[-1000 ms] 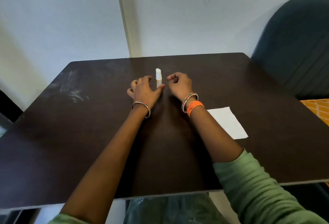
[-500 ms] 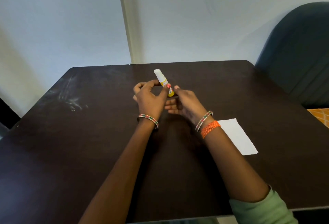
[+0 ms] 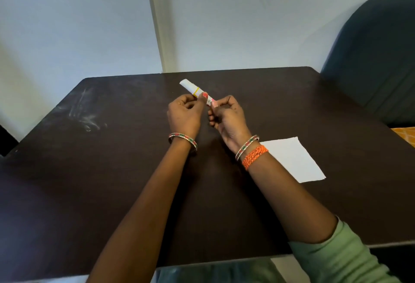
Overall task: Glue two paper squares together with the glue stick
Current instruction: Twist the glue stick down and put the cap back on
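Tilted glue stick (image 3: 195, 90); flat white paper (image 3: 292, 160)

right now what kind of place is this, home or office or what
Probably a plain room in a home or small office, though it's hard to say. A dark wooden table stands against a bare white wall, with a dark padded chair beside it and a paper square lying on the table.

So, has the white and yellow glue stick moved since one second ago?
Yes. The white and yellow glue stick stood upright on the dark brown table; now both hands hold it lifted and tilted.
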